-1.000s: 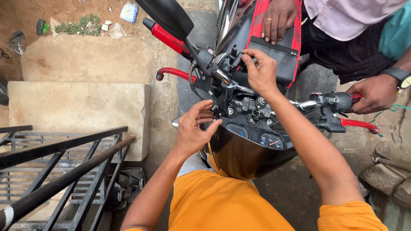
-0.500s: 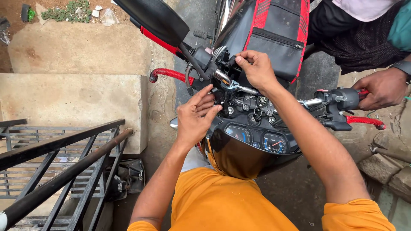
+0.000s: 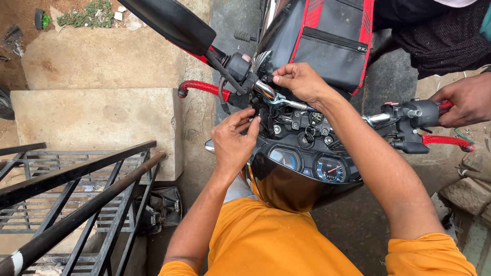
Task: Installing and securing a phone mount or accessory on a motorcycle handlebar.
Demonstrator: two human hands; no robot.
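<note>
Outdoors, concrete steps (image 3: 102, 117) lay beside a motorcycle (image 3: 307, 148). The left hand (image 3: 232, 140) pinched something small, hidden, at the handlebar clamp (image 3: 302, 122). The right hand (image 3: 302, 82) gripped a wrench (image 3: 286, 101) just above it.

Daylit outdoor yard: concrete slabs (image 3: 97, 117), black metal railing (image 3: 76, 204), bare dirt ground (image 3: 20, 15).

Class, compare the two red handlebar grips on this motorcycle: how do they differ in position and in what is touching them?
The left-side red grip pokes out bare over the concrete slab, with no hand on it; the right-side red grip sits below another person's hand, which clasps that handlebar end. The left-side grip lies higher in the picture, the right-side one lower. Both are red and ribbed.
</note>
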